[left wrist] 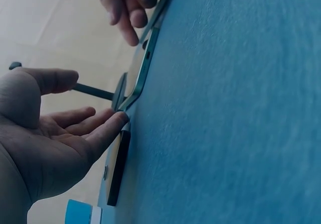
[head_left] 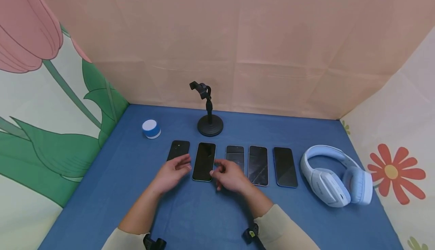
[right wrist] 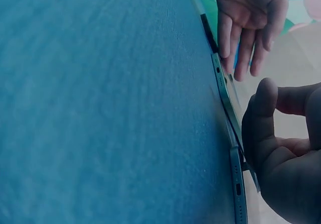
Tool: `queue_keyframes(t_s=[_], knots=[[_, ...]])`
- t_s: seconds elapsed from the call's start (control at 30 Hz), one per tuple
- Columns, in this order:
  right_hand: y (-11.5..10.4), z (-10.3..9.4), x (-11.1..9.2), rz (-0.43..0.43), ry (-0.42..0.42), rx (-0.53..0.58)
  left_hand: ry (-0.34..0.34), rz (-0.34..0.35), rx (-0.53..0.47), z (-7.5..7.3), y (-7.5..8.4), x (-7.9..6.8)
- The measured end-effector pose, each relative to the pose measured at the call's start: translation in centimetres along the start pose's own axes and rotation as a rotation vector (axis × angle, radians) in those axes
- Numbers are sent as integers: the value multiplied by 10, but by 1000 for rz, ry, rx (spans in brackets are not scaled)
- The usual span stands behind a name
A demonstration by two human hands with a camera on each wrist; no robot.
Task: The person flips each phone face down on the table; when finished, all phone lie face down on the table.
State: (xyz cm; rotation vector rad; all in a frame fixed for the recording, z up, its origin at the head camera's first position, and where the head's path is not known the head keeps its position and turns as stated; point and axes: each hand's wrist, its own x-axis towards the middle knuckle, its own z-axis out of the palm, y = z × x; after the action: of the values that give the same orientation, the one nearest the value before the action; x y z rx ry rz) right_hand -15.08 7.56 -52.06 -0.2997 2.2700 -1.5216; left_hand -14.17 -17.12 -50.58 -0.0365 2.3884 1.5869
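Several smartphones lie in a row on a blue cloth-covered table. A black-screened phone (head_left: 204,162) sits between the two hands. To its left, my left hand (head_left: 172,173) has its fingers loosely extended and overlaps the lower part of a dark phone (head_left: 179,148). At the middle phone's right edge is my right hand (head_left: 232,175), thumb and fingers loosely bent with nothing held between them. This hand partly covers a smaller phone (head_left: 235,152) behind it. In the left wrist view, the left fingertips reach close to the phone's edge (left wrist: 144,68).
Farther right lie a phone with a marked screen (head_left: 258,165), another dark phone (head_left: 285,167) and light blue headphones (head_left: 331,182). A black stand (head_left: 210,125) with a clamp rises behind the row. A blue-and-white round container (head_left: 151,129) stands at the back left.
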Motion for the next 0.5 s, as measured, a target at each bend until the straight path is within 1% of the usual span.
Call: queue_keyframes(t_s=[0.23, 0.33, 0.5], knots=[[2, 0, -1, 27, -41, 26, -10, 8, -27, 6, 0, 0], [3, 0, -2, 44, -51, 62, -15, -3, -37, 6, 0, 0], [6, 0, -2, 77, -64, 111, -29, 4, -42, 7, 0, 1]])
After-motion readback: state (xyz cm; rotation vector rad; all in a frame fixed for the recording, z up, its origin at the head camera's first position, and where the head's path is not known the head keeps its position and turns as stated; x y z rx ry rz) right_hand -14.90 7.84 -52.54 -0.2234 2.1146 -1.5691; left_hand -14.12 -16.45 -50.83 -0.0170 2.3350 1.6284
